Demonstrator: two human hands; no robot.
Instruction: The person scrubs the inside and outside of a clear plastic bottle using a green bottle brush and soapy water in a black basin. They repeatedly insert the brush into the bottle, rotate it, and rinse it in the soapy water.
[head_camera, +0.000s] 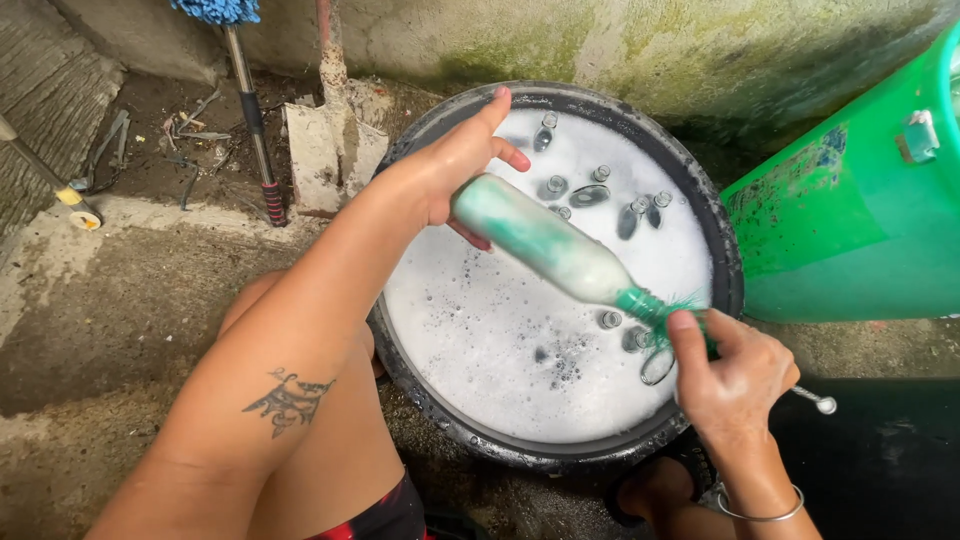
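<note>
My left hand (455, 165) grips the base end of a glass bottle (545, 248) filled with white foam and a green tint, held tilted over a round black basin (560, 455). A green bottle brush (655, 312) is pushed into the bottle's neck. My right hand (728, 378) holds the brush's wire handle, whose end (822, 403) sticks out to the right. The basin is full of soapy white water, with several more bottles (590, 195) floating or sunk in it, necks up.
A green plastic bin (850, 220) stands at the right, close to the basin. A shovel (325, 140) and a mop with a blue head (250, 110) lean on the mossy concrete wall at the back left. My bare knees flank the basin on rough concrete ground.
</note>
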